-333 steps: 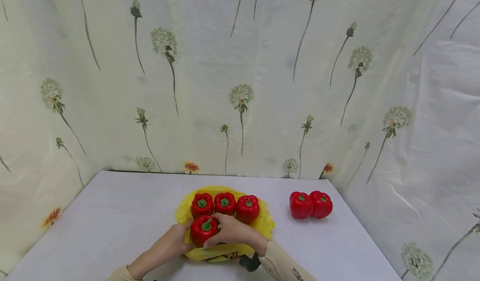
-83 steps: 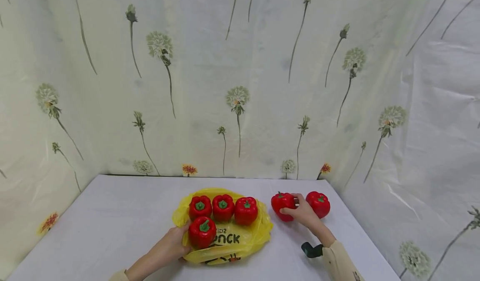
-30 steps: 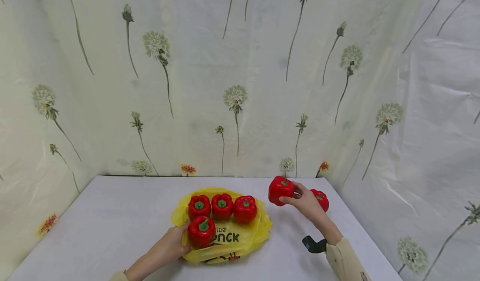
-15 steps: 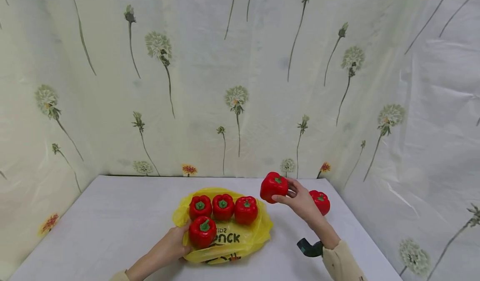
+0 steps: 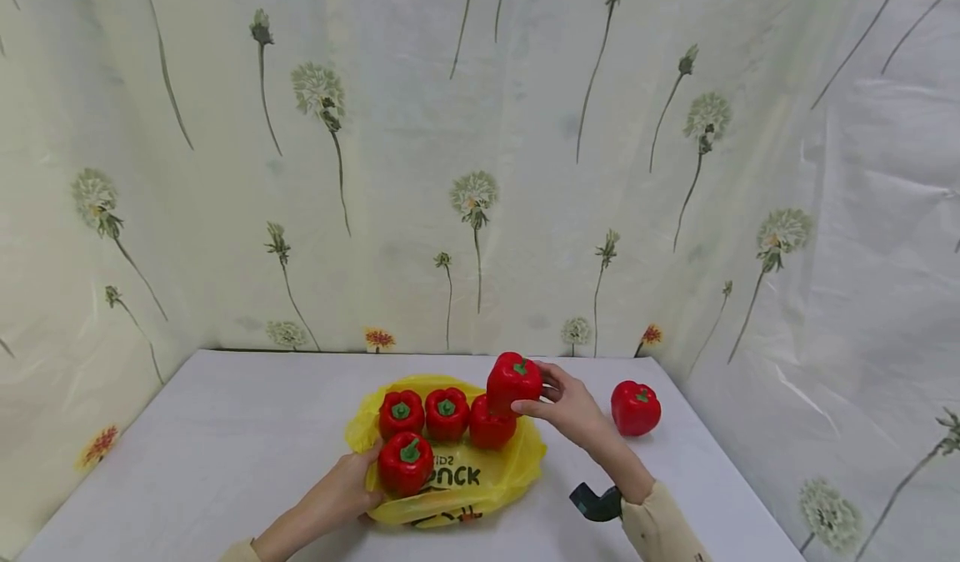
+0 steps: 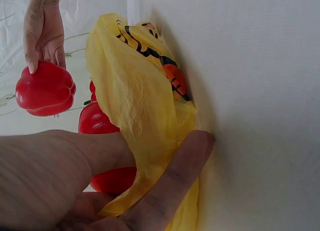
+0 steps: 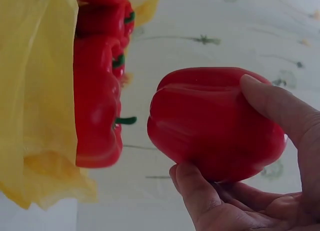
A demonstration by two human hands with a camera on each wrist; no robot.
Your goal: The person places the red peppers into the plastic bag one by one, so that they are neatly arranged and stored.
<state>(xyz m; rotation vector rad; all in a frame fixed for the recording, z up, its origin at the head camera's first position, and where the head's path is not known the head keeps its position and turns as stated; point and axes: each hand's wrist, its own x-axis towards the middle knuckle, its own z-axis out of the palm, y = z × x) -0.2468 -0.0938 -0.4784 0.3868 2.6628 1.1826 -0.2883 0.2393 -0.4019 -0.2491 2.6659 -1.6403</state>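
My right hand [image 5: 572, 410] grips a red bell pepper [image 5: 513, 385] between thumb and fingers, raised at the right part of an open yellow plastic bag [image 5: 504, 477]. In the right wrist view this bell pepper [image 7: 215, 126] fills the middle, apart from the bag's contents. My left hand [image 5: 347, 489] pinches the bag's left edge; the left wrist view has one digit inside the film and a finger outside it. Several red bell peppers sit in the bag: three in a back row, and a front pepper [image 5: 405, 464] beside my left hand. The held pepper partly covers the right one [image 5: 491, 434].
One more red bell pepper [image 5: 636, 409] stands on the white table [image 5: 225, 429] at the right. A dark curved wrist mount [image 5: 596, 504] juts from my right forearm. Behind the table hangs a flower-print curtain [image 5: 405, 170].
Earlier my right hand left the front pepper in the bag and took a pepper from the right-hand pair. It has lifted that pepper and carried it left to the bag. My left hand stays put.
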